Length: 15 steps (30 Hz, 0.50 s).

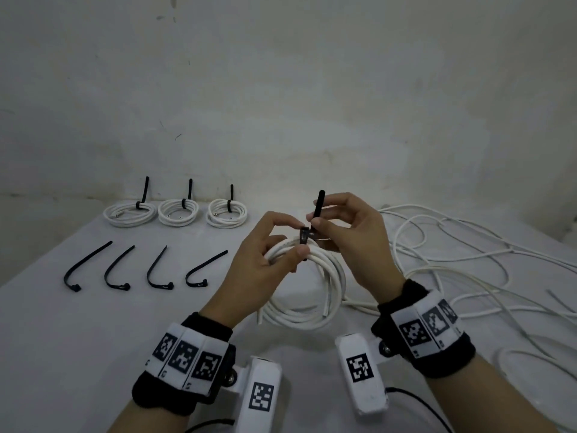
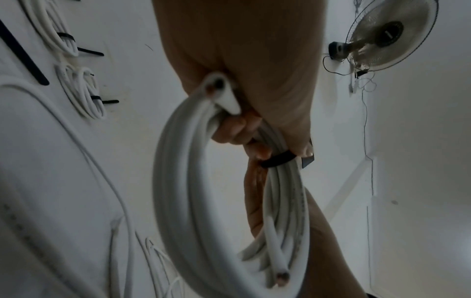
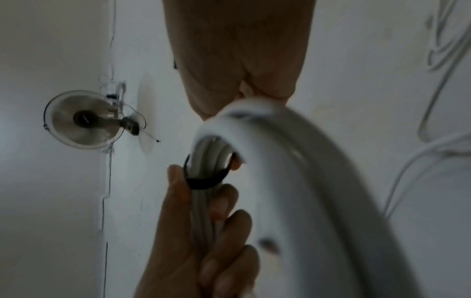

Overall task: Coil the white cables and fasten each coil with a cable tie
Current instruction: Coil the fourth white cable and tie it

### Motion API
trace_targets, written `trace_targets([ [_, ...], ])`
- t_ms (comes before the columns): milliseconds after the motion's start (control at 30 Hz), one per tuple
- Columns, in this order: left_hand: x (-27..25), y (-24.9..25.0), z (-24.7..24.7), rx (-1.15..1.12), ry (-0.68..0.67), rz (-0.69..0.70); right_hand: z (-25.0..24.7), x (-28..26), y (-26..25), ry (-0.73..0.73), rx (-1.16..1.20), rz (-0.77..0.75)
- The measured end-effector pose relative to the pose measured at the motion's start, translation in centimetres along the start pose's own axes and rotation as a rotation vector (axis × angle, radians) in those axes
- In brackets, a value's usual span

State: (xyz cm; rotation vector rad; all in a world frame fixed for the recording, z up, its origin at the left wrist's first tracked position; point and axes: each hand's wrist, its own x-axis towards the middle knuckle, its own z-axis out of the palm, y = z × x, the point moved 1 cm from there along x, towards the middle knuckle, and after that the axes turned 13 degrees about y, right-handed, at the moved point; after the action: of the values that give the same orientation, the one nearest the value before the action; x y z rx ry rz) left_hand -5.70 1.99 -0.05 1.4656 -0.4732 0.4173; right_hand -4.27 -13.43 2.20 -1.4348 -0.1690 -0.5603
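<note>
My left hand [image 1: 288, 242] grips the top of a white cable coil [image 1: 312, 307], which hangs above the table. A black cable tie [image 1: 304, 235] is looped around the bundle there. My right hand [image 1: 315, 221] pinches the tie's tail, which sticks up past the fingers. In the left wrist view the tie [image 2: 277, 159] bands the coil [image 2: 183, 181] just below my curled fingers [image 2: 234, 131]. The right wrist view shows the tie [image 3: 206, 181] around the strands, with the coil [image 3: 293, 161] close to the lens. Both cut cable ends hang loose.
Three tied coils [image 1: 178, 212] lie in a row at the back left. Several loose black ties [image 1: 157, 270] lie in front of them. Uncoiled white cables [image 1: 452, 260] sprawl over the table's right side. A wall fan [image 2: 390, 36] is mounted high up.
</note>
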Motion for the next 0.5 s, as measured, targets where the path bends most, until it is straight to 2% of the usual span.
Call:
trace_targets([
  [100, 0.05, 0.48, -0.3, 0.009, 0.03, -0.004, -0.35, 0.36, -0.1, -0.029, -0.122, -0.093],
  [233, -0.06, 0.64, -0.56, 0.034, 0.05, -0.012, -0.6, 0.07, -0.11, -0.169, -0.281, -0.237],
  [500, -0.19, 0.21, -0.48, 0.026, 0.045, -0.055, -0.78, -0.3, -0.06, -0.202, -0.266, -0.223],
])
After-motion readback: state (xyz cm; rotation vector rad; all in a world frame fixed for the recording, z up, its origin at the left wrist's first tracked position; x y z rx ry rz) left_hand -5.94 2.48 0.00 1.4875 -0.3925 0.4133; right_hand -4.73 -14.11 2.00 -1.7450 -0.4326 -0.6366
